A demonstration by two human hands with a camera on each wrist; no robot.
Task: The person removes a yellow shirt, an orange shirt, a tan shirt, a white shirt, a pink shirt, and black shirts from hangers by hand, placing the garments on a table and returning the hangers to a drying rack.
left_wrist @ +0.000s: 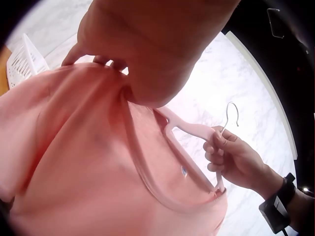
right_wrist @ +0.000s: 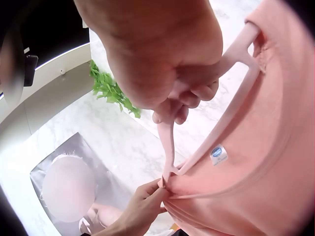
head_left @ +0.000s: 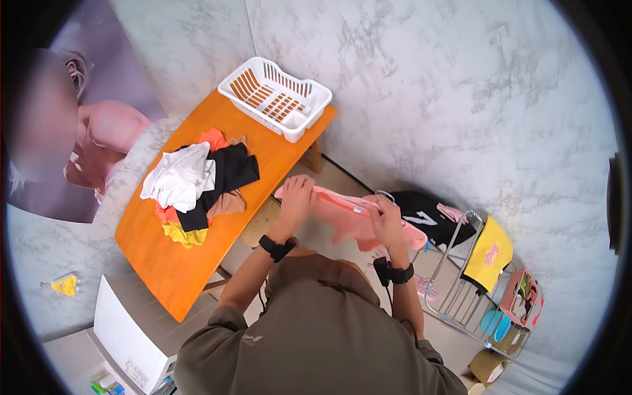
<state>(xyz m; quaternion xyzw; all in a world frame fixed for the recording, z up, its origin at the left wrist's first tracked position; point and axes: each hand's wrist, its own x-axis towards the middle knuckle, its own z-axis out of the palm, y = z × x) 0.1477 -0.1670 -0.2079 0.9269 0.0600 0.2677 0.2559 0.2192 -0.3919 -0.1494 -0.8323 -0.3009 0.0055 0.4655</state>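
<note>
A pink garment (head_left: 342,214) hangs between both hands, with a pink hanger (left_wrist: 194,129) partly inside its neckline. My right hand (head_left: 387,224) grips the hanger near the base of its metal hook (left_wrist: 232,114). At the garment's shoulder edge, my left hand (head_left: 297,199) pinches the cloth; in the right wrist view the left hand (right_wrist: 142,209) holds it beside one hanger end. The other hanger arm reaches under the opposite side of the neckline. A small white label (right_wrist: 218,154) shows inside the collar.
An orange table (head_left: 217,263) on the left bears a pile of clothes (head_left: 181,178) and a white basket (head_left: 289,122). To the right stands a metal rack (head_left: 447,309) with a yellow garment (head_left: 488,253); a black garment (head_left: 421,217) lies beyond my right hand.
</note>
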